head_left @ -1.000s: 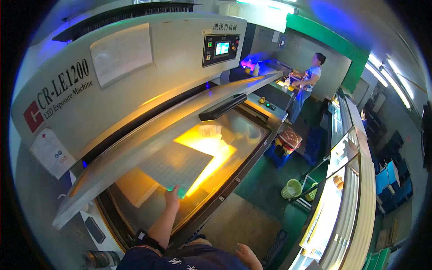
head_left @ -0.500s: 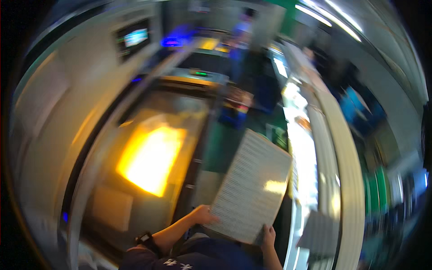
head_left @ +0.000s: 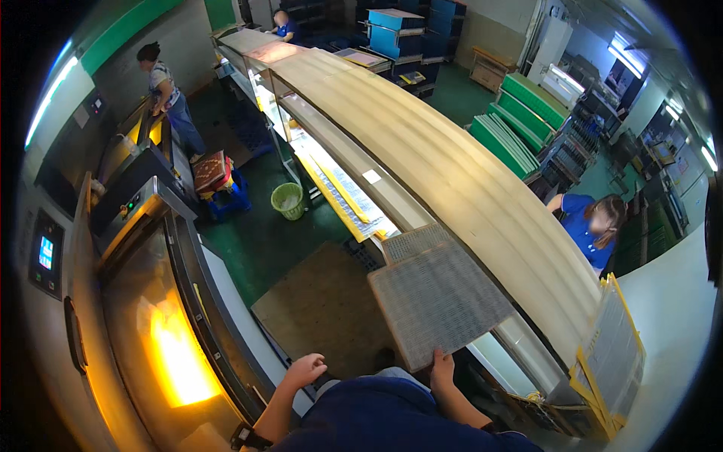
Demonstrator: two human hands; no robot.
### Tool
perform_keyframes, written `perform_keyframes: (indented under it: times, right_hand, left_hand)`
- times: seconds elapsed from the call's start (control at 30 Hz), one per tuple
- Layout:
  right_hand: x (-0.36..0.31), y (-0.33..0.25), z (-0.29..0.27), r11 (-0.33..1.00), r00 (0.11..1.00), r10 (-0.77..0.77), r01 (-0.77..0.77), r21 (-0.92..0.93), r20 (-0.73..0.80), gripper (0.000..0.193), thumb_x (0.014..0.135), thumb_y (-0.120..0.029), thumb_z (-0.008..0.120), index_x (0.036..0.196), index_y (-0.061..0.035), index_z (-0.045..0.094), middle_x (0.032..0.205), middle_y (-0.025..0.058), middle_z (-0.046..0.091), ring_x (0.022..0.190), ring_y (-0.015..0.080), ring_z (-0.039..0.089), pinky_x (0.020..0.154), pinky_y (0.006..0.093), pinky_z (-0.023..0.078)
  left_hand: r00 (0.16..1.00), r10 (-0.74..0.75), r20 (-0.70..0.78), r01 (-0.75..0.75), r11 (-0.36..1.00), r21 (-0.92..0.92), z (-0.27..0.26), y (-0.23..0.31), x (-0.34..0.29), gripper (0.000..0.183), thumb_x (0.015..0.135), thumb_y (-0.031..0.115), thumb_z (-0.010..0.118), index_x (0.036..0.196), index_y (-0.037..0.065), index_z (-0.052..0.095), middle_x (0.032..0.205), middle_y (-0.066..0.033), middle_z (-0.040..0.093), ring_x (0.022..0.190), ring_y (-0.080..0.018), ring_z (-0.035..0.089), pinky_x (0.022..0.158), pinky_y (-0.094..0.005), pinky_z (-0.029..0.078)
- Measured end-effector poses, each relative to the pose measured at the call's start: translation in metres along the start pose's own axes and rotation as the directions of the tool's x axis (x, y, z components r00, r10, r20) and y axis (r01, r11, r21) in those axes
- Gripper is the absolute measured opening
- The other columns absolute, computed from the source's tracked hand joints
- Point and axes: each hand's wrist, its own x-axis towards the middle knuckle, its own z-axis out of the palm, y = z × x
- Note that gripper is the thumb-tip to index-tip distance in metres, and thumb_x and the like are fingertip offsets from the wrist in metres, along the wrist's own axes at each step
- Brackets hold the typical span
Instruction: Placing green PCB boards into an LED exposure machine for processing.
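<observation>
My right hand [head_left: 442, 369] is closed on the near edge of a grey rectangular panel [head_left: 444, 297], thin and covered with rows of fine marks. The panel is tilted over the near side of the long bench. Part of a similar panel [head_left: 420, 242] shows behind its far edge. My left hand [head_left: 304, 371] is off the panel, with nothing in it and its fingers loosely bent. It hangs between the panel and the machine with a glowing yellow bed [head_left: 177, 354].
The long bench [head_left: 452, 158] has a cream top and a lit lower shelf [head_left: 339, 192]. A green basket [head_left: 287, 201] and a blue stool [head_left: 226, 197] stand on the floor. One person [head_left: 169, 98] works far left, another [head_left: 591, 226] across the bench, a third [head_left: 284, 26] farther back.
My view has swung right. The panel, held in both hands before, is now over the bench's near side in my right hand; my left hand has let go.
</observation>
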Motion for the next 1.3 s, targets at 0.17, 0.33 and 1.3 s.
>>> perform_keyframes:
  times: [0.17,0.33,1.3]
  right_hand:
    - [0.044,-0.046,0.024,0.95,0.975,0.191,-0.213,0.228,0.115,0.049,0.101,-0.047,0.052,0.126,-0.0054,0.05,0.095,0.0096,0.064,0.078,0.0208,0.064,0.065,0.0345,0.056]
    - [0.095,-0.051,0.035,0.802,0.896,0.351,-0.438,0.406,0.273,0.058,0.1,-0.06,0.045,0.111,-0.0045,0.058,0.077,0.0065,0.062,0.059,0.0175,0.058,0.054,0.0285,0.048]
    - [-0.02,-0.112,0.273,0.994,0.784,-0.041,0.098,-0.057,0.619,0.023,0.1,-0.028,0.057,0.096,-0.0074,0.065,0.073,0.002,0.061,0.067,0.0092,0.058,0.06,0.0257,0.046]
  left_hand:
    - [0.937,0.009,0.349,-0.083,0.977,0.198,0.059,-0.01,0.035,0.047,0.089,0.034,0.064,0.122,0.001,0.062,0.112,-0.0171,0.069,0.103,-0.0331,0.066,0.089,-0.0411,0.052]
    - [0.954,-0.019,0.298,-0.001,0.998,0.065,0.072,0.021,0.052,0.048,0.09,0.034,0.065,0.124,0.001,0.061,0.114,-0.0167,0.069,0.104,-0.0309,0.067,0.09,-0.0395,0.052]
    - [0.949,-0.287,0.128,0.303,0.945,-0.125,-0.077,-0.182,0.027,0.046,0.09,0.031,0.066,0.125,0.0,0.062,0.116,-0.0171,0.07,0.107,-0.0269,0.067,0.091,-0.0367,0.053]
